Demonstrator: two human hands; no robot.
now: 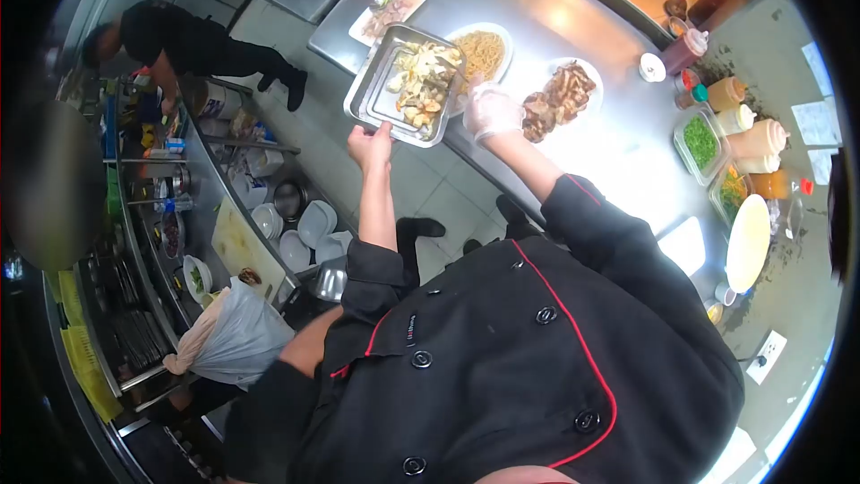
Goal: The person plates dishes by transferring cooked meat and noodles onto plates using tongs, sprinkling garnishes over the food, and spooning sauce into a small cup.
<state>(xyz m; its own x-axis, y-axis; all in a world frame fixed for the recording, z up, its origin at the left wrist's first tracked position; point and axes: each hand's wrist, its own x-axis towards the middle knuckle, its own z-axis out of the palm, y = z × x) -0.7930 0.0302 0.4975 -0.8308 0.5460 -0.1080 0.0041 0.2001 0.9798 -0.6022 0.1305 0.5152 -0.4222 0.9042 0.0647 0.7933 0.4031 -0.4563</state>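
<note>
My bare left hand [371, 147] grips the near edge of a rectangular metal tray [369, 94], thumb on the rim. Cooked pale and browned pieces of food [419, 85] lie in the tray, which is held out at the counter's edge. My right hand [494, 113], in a clear plastic glove, is closed beside the tray's right side; its fingertips and whatever they hold are hard to make out. Just beyond it is a white plate of noodles [484, 52]. Browned sliced meat [560, 100] lies on another white plate to its right.
A white dish of pale food [391, 11] stands at the far left of the steel counter [546, 18]. Sauce bottles [761, 139] and a tub of chopped greens [700, 141] line the wall. A co-worker [193, 40] bends over shelving at left. A plastic bag [235, 341] hangs nearby.
</note>
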